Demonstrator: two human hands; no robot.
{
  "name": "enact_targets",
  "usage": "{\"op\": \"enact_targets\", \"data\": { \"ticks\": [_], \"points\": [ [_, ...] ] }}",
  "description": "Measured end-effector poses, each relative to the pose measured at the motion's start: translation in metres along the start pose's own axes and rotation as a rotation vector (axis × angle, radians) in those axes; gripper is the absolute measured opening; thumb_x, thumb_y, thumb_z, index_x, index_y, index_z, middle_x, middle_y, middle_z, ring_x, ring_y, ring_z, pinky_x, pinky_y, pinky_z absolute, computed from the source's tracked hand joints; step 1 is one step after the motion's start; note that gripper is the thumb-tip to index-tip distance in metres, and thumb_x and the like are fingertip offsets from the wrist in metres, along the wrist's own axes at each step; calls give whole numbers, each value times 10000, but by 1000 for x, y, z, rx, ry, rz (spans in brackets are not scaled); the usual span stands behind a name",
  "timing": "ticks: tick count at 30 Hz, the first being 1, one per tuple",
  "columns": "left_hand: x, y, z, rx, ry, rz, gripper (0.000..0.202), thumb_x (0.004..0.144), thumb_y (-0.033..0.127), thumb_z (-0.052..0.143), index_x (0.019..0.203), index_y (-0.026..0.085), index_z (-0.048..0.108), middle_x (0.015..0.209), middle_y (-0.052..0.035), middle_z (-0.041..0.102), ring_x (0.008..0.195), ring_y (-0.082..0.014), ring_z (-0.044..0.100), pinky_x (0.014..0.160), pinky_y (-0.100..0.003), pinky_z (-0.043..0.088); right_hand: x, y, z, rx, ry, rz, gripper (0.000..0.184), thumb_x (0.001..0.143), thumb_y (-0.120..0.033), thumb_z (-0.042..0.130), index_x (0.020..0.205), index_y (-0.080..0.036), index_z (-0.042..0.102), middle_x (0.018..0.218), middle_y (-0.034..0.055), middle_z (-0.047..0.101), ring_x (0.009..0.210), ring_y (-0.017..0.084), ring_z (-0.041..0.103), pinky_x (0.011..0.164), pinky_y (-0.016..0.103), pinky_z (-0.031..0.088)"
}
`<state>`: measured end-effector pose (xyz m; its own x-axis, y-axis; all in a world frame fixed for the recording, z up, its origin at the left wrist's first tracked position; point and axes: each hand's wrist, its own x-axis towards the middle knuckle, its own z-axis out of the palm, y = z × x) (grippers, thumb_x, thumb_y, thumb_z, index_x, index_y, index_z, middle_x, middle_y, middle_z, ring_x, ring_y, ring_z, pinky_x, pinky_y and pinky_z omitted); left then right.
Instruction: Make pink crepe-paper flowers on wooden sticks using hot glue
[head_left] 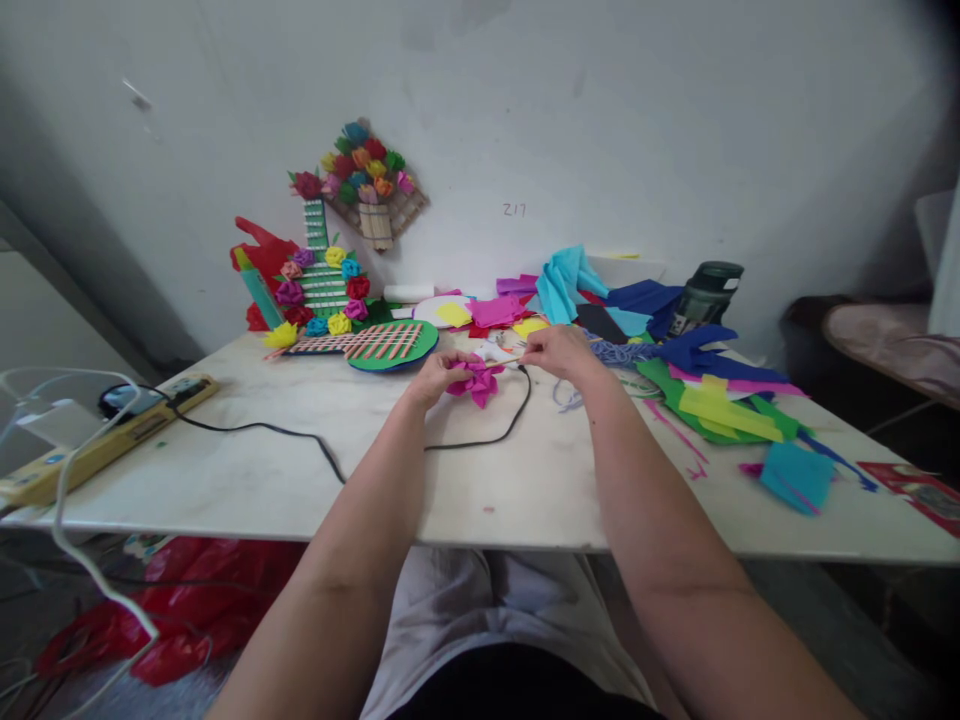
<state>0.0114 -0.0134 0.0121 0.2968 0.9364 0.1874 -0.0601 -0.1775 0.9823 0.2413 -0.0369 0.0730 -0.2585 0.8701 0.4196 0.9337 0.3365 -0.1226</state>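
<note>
My left hand (437,376) is closed around a pink crepe-paper flower (477,381), held just above the white table (525,480). My right hand (559,351) sits to the right of the flower, fingers pinched on a small white tool (501,354) whose black cord (480,440) loops across the table toward the left. I cannot make out exactly what the tool is. The two hands are close together near the far middle of the table.
A paper-flower craft on a stick frame (330,290) and a green disc (394,345) stand at the back left. Coloured paper sheets (712,395) cover the right side, near a dark bottle (705,295). A power strip (105,440) lies at the left edge.
</note>
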Motion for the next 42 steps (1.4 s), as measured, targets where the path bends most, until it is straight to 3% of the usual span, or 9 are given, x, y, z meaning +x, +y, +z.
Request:
{"op": "enact_targets", "data": {
  "ticks": [11, 24, 31, 38, 42],
  "points": [
    [2, -2, -1, 7, -11, 8, 395, 518, 188, 762, 901, 115, 699, 712, -54, 679, 531, -102, 567, 499, -204, 411, 1, -2, -3, -99, -34, -2, 182, 743, -390, 644, 753, -225, 720, 785, 40, 711, 758, 174, 602, 583, 258, 301],
    [-1, 3, 2, 19, 36, 66, 403, 508, 192, 779, 897, 127, 695, 713, -35, 676, 552, -100, 572, 512, -206, 421, 0, 5, -2, 20, 27, 42, 167, 729, -371, 639, 713, -220, 709, 757, 17, 702, 759, 166, 602, 613, 255, 339],
    [2, -3, -1, -79, 118, 67, 446, 488, 202, 790, 914, 133, 682, 743, -35, 679, 582, -120, 595, 542, -231, 438, -3, 11, -7, 78, 43, 93, 189, 710, -393, 658, 709, -212, 716, 752, 29, 701, 733, 176, 600, 602, 262, 345],
    [4, 0, 1, -278, 223, 65, 728, 449, 134, 761, 1149, 168, 567, 681, 31, 642, 570, -107, 593, 595, -239, 459, 2, 17, 4, 433, 180, 162, 224, 724, -380, 611, 685, -171, 681, 702, 26, 669, 661, 147, 574, 601, 247, 368],
    [7, -1, 3, -326, 267, 70, 800, 463, 130, 749, 1219, 183, 496, 688, 46, 633, 576, -95, 588, 608, -233, 459, 7, 5, 16, 664, 153, 160, 259, 708, -393, 608, 620, -151, 630, 647, 19, 626, 608, 122, 537, 589, 235, 367]
  ]
}}
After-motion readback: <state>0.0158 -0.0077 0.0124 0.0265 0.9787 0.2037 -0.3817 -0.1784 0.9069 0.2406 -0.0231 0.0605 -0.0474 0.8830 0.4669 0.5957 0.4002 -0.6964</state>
